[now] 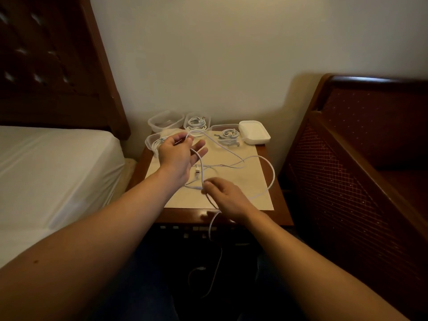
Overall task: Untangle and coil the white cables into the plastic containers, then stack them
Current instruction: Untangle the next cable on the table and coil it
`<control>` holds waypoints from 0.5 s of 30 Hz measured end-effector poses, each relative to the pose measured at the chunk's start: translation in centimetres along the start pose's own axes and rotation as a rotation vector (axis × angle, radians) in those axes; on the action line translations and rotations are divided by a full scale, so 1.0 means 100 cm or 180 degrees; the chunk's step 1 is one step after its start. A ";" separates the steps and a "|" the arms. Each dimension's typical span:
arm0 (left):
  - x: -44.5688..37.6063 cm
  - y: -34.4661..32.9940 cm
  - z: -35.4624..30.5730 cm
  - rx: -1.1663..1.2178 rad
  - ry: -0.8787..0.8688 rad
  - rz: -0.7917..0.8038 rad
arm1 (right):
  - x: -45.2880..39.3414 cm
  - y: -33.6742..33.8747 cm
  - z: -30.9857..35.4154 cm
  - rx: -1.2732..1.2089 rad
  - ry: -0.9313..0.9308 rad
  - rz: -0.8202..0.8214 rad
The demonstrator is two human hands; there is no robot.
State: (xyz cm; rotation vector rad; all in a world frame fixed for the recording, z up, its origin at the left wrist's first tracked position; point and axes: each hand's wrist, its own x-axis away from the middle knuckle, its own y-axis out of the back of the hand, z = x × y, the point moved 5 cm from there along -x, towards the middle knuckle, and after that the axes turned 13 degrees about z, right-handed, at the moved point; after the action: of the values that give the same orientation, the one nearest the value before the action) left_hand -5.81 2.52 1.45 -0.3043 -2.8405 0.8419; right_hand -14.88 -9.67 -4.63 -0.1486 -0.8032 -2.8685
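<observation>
One loose cable (234, 156) ran from the left hand (178, 156), whose thumb and forefinger pinched a loop while the other fingers (201, 152) spread, down to the right hand (228, 196), fingers pinching it nearer the surface (261, 200) edge. Beyond the fingers, three containers (196, 122) held coils; one (165, 120) sat empty, beside a lid (254, 132).

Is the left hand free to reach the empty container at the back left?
Probably not yet: the left hand holds a loop of white cable, though nothing blocks the empty container.
</observation>
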 end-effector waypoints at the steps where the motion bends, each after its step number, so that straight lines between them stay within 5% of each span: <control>1: 0.001 -0.002 0.000 0.0037 0.0029 0.0081 | 0.001 -0.006 0.000 -0.0147 0.0001 0.0115; 5: 0.006 -0.001 -0.002 -0.0208 0.0044 0.0357 | 0.005 -0.001 -0.001 -0.0855 0.0060 -0.0181; 10: 0.008 0.010 -0.004 -0.1166 -0.0179 0.0325 | 0.020 0.047 -0.013 0.1127 -0.0397 -0.1890; 15: 0.008 0.022 0.007 -0.1212 -0.0010 0.0200 | 0.013 0.067 -0.047 0.1193 -0.1622 -0.1286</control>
State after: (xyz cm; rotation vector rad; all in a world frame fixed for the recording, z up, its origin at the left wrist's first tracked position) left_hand -6.38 4.16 -0.27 -0.4401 -2.9930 0.3026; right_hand -15.19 -17.97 -5.02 -0.7695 -1.6111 -2.9978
